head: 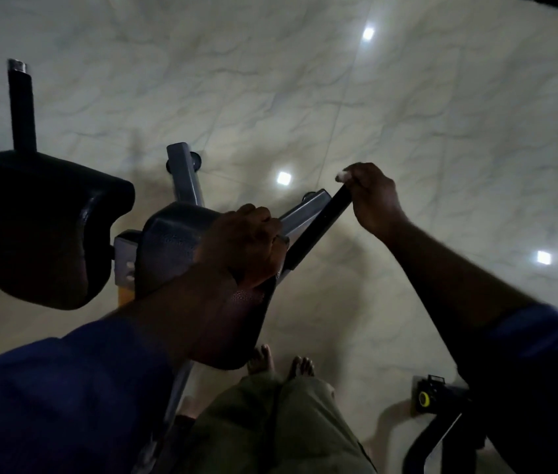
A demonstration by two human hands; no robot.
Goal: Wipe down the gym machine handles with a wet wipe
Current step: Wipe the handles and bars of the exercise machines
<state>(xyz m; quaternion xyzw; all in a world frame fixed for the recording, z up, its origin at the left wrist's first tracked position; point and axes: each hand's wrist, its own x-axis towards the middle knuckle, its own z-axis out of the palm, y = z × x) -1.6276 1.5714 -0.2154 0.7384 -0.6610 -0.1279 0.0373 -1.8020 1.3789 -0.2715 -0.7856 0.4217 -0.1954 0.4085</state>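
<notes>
A black machine handle (318, 227) slants up to the right from a grey arm of the gym machine. My right hand (375, 200) curls over the handle's upper tip and holds a small white wet wipe (342, 175) against it. My left hand (247, 248) grips the lower end of the same handle, beside the dark arm pad (171, 241). A second black handle (22, 104) with a chrome cap stands upright at the far left, with no hand on it.
A large black padded rest (38, 227) fills the left side. Grey frame tubes (185, 176) run down to the pale marble floor. My bare feet (281, 364) stand below the machine. Another machine's base with a yellow knob (424, 398) sits at lower right.
</notes>
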